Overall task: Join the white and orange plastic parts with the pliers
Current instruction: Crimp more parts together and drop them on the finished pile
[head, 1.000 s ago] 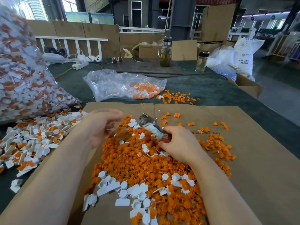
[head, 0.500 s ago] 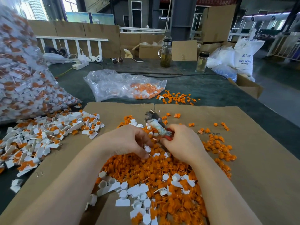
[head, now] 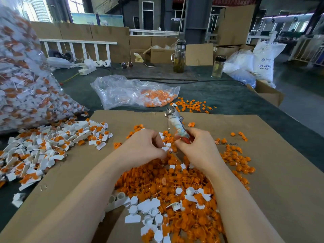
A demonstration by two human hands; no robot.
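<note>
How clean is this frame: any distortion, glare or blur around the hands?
Head view: wide-angle bending bows the cardboard sheet and stretches the forearms; windows at top left blow out; the left hand, right hand and pliers look sharp, edges softer; shadows diffuse.
</note>
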